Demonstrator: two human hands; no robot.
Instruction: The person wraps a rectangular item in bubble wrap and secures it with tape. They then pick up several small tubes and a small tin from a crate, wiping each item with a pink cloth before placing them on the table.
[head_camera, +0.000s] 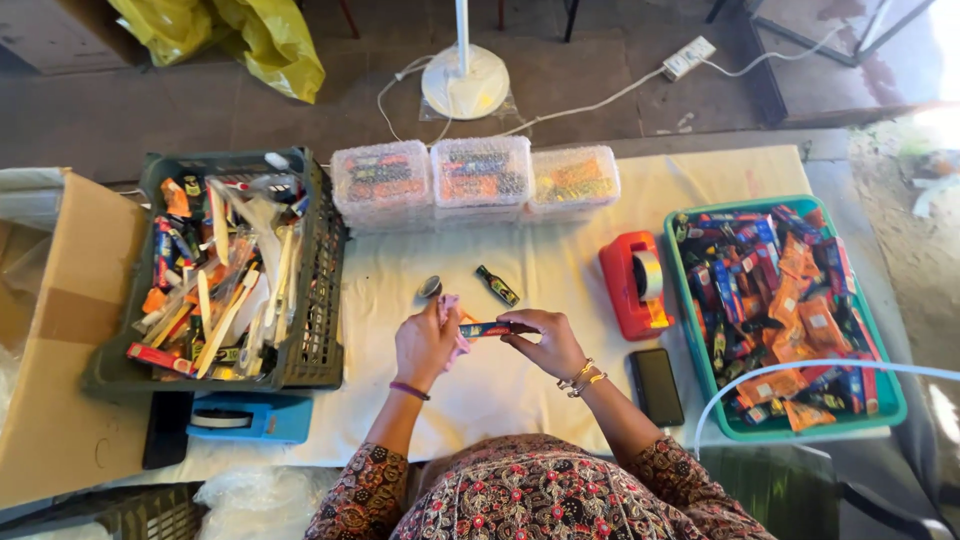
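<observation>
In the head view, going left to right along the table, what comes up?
Cardboard box → dark crate → left hand → right hand → black phone → green tray.

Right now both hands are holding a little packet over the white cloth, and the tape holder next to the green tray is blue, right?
Not quite. The head view shows the tape holder beside the green tray is red; the rest is right.

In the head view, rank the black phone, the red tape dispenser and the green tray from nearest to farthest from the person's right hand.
From the right hand:
1. Black phone, lying on the cloth just to its right.
2. Red tape dispenser, farther right and up the table.
3. Green tray, at the table's right edge.
</observation>
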